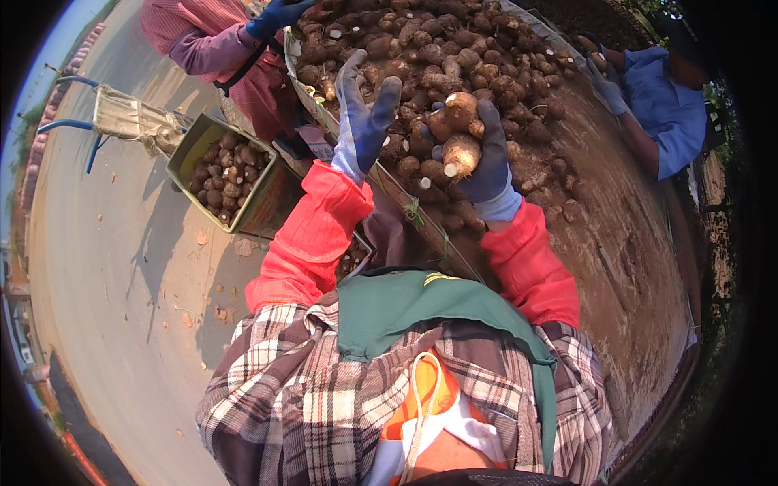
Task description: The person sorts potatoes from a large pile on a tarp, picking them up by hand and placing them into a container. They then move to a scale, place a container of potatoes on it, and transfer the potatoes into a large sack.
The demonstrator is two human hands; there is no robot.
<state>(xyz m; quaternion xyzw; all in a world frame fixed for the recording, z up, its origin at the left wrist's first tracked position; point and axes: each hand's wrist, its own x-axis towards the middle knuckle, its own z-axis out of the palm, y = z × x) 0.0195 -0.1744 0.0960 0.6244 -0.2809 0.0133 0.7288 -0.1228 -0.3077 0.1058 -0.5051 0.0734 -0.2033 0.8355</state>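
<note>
Brown taro corms (pixel 425 42) lie heaped on a soil-covered bed in front of me. My right hand (pixel 486 158), in a blue coated glove, grips a cluster of taro corms (pixel 460 157) with pale cut ends. To the left of it, my left hand (pixel 366 115) is raised at the bed's edge in a similar glove, fingers and thumb apart, holding nothing. Red sleeve covers reach both wrists.
A square container (pixel 243 214) of corms stands on the pavement at left, near a wheelbarrow (pixel 137 115). Another container (pixel 358 258) shows below my left forearm. Co-workers stand at upper left (pixel 213 48) and upper right (pixel 665 109). The bed's edge (pixel 425 219) runs diagonally before me.
</note>
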